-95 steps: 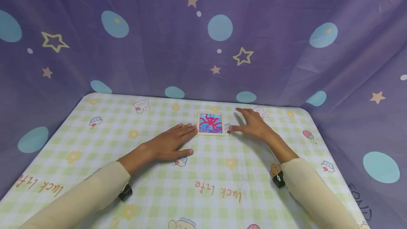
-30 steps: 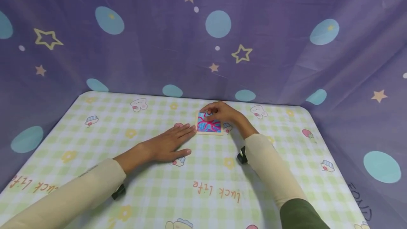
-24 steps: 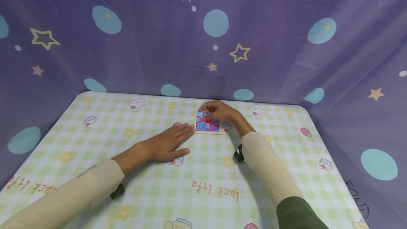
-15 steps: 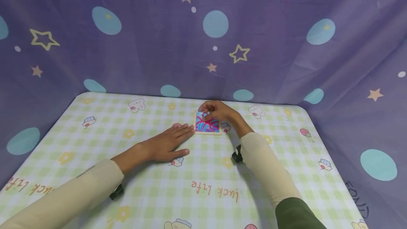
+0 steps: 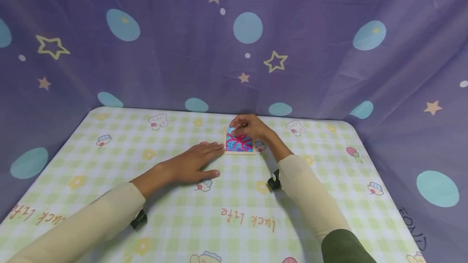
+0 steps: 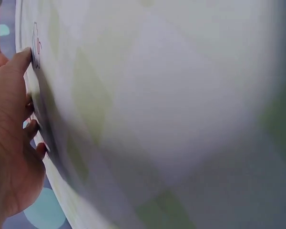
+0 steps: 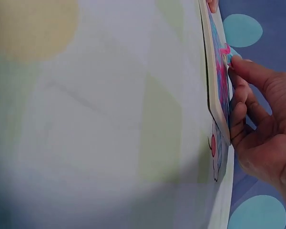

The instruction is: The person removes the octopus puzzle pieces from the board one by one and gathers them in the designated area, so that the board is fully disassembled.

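Note:
A small square picture puzzle (image 5: 239, 144) with a pale wooden rim shows a pink octopus on blue and lies flat near the table's far side. Over its far edge, my right hand (image 5: 252, 127) pinches a light blue and pink puzzle piece (image 7: 231, 54) between thumb and finger, tilted up from the picture. Part of the puzzle is hidden under those fingers. My left hand (image 5: 193, 160) lies flat on the table with straight fingers, its fingertips right at the puzzle's left rim and the thumb spread toward me.
The table (image 5: 175, 222) wears a green and white checked cloth with printed cartoons and lettering. Behind it and along both sides hangs a purple curtain (image 5: 164, 52) with stars and blue ovals. Dark wrist cameras (image 5: 275, 181) sit under both cream sleeves.
My right hand has come from beside the puzzle to its far edge, and a piece there is now pinched and tilted up. The left hand has stayed at the left rim.

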{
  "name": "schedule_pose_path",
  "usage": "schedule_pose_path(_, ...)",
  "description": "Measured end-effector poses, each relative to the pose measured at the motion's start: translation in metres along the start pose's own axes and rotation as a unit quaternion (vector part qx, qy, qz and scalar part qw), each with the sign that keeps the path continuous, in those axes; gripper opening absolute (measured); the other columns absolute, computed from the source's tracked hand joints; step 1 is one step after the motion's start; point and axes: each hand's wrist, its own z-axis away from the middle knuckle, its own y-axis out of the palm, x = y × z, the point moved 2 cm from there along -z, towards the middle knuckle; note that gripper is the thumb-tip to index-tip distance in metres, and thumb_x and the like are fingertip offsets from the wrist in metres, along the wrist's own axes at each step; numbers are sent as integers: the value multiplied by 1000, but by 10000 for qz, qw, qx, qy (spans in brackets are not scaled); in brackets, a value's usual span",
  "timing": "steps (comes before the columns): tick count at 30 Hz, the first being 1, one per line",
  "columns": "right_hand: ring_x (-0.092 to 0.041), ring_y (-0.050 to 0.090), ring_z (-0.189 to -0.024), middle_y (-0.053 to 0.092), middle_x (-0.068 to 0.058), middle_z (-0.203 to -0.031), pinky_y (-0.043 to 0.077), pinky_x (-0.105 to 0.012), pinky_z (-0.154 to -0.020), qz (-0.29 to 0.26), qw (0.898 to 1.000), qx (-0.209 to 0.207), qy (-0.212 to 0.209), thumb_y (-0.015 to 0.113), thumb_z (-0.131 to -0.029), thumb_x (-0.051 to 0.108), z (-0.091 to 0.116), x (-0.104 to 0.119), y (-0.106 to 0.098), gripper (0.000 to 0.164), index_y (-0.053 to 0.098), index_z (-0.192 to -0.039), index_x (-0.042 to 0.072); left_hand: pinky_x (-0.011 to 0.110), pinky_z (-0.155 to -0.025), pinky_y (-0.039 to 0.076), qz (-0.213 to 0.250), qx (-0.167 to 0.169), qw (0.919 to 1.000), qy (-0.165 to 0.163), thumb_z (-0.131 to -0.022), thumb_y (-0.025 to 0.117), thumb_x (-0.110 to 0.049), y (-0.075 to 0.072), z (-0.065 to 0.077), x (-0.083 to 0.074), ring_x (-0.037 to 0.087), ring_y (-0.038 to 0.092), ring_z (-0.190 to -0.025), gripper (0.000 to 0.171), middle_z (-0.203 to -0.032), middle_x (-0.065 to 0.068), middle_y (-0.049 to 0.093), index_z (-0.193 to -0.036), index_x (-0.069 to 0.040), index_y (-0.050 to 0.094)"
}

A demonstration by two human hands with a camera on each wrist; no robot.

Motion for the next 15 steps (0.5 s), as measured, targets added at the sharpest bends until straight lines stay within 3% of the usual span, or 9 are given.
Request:
schedule_pose_path(8, -22, 77, -102, 83, -17, -115, 59, -27, -84, 9, 9980, -633, 45, 83, -100, 7, 2, -9, -4, 22, 82, -123, 4, 67, -138, 28, 298, -217, 9992, -130, -115, 64, -45, -1, -3, 3, 37, 37, -171, 68, -181, 10, 45, -172, -10, 49)
schedule_pose_path(15, -14, 74, -85, 79, -11, -103, 65, -28, -74, -724, 9937, -833, 171, 83, -99, 2, 8, -15, -10, 25, 79, -123, -1, 69, -140, 14, 295, -474, 9976, -406, -116, 61, -46, -3, -6, 7, 38, 27, -175, 65, -180, 8, 47, -171, -13, 51)
